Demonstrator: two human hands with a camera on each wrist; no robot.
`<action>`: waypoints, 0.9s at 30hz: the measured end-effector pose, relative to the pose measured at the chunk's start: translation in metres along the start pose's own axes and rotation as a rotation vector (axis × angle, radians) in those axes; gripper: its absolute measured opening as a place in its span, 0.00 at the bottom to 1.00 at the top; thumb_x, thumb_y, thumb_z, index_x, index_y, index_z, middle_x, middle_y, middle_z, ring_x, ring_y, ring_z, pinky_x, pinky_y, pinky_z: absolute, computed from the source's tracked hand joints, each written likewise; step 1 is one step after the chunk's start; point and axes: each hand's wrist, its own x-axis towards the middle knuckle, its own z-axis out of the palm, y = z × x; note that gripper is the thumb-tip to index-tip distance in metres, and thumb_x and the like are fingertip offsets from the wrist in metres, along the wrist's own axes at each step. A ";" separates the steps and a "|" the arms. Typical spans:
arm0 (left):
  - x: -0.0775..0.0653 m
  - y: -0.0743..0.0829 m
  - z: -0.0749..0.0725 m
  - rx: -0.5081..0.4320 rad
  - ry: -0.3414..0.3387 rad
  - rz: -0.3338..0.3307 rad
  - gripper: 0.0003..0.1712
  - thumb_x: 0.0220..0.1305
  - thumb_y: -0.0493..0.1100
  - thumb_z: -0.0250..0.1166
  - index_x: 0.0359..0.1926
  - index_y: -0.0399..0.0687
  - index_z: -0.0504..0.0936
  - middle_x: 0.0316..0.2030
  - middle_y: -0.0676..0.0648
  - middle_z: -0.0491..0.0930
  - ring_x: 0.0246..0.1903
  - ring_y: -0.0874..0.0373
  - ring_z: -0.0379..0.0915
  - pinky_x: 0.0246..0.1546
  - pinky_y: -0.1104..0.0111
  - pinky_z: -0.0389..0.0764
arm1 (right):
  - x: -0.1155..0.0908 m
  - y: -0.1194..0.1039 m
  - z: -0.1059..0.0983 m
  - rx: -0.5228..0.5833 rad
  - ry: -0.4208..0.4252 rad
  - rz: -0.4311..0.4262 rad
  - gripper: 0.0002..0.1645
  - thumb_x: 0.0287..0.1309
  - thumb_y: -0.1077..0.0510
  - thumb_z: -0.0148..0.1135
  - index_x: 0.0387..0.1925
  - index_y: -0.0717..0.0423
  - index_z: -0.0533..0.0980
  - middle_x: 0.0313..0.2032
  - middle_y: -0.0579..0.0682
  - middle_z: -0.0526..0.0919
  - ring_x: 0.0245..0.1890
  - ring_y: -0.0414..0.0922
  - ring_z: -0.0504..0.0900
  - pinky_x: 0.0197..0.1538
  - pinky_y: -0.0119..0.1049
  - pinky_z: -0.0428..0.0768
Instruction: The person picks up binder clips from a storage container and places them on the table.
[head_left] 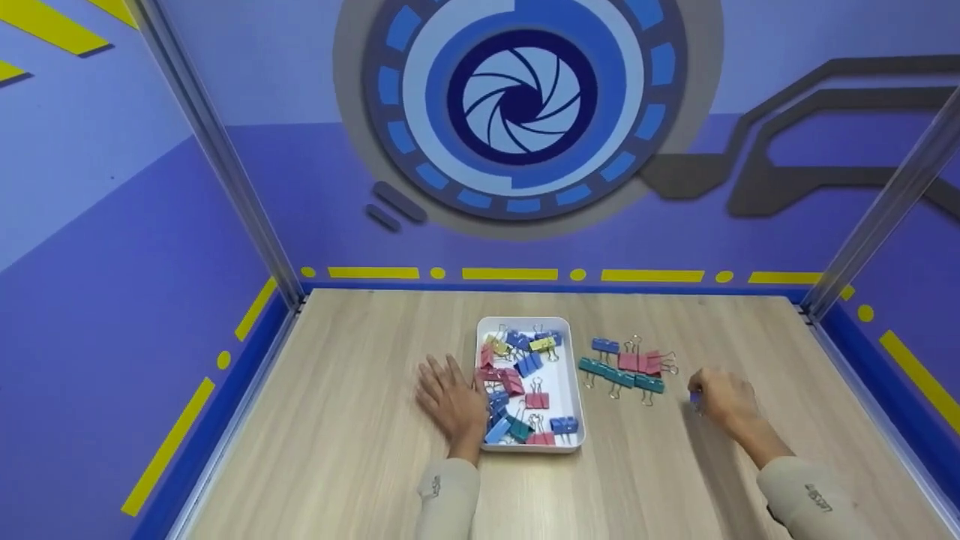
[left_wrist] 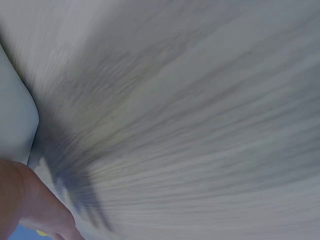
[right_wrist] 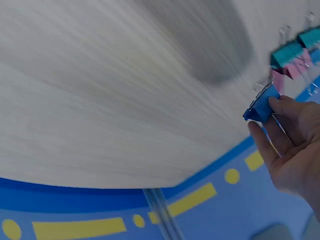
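Observation:
My right hand [head_left: 724,399] is raised over the table, to the right of a small group of binder clips. Its thumb and fingers pinch a blue binder clip [right_wrist: 262,105], which shows best in the right wrist view. My left hand [head_left: 454,405] lies with fingers spread at the left side of a white tray [head_left: 562,386], its thumb side at the rim. Inside the tray are several blue, red, yellow and green clips. Laid out on the table right of it are a blue clip [head_left: 605,345], red clips [head_left: 637,363] and a row of green clips [head_left: 619,376].
The wooden table [head_left: 360,375] meets a blue printed back wall [head_left: 300,202] and side walls. Metal posts [head_left: 225,165] stand at both back corners. The left wrist view shows mostly wood grain and a sleeve [left_wrist: 15,110].

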 end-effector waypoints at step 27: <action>0.000 0.003 -0.002 -0.009 -0.004 -0.005 0.39 0.72 0.64 0.54 0.75 0.48 0.68 0.78 0.37 0.57 0.79 0.37 0.50 0.77 0.40 0.54 | 0.031 -0.029 0.010 -0.045 -0.092 -0.070 0.09 0.59 0.78 0.55 0.33 0.68 0.79 0.27 0.57 0.79 0.28 0.48 0.73 0.30 0.43 0.75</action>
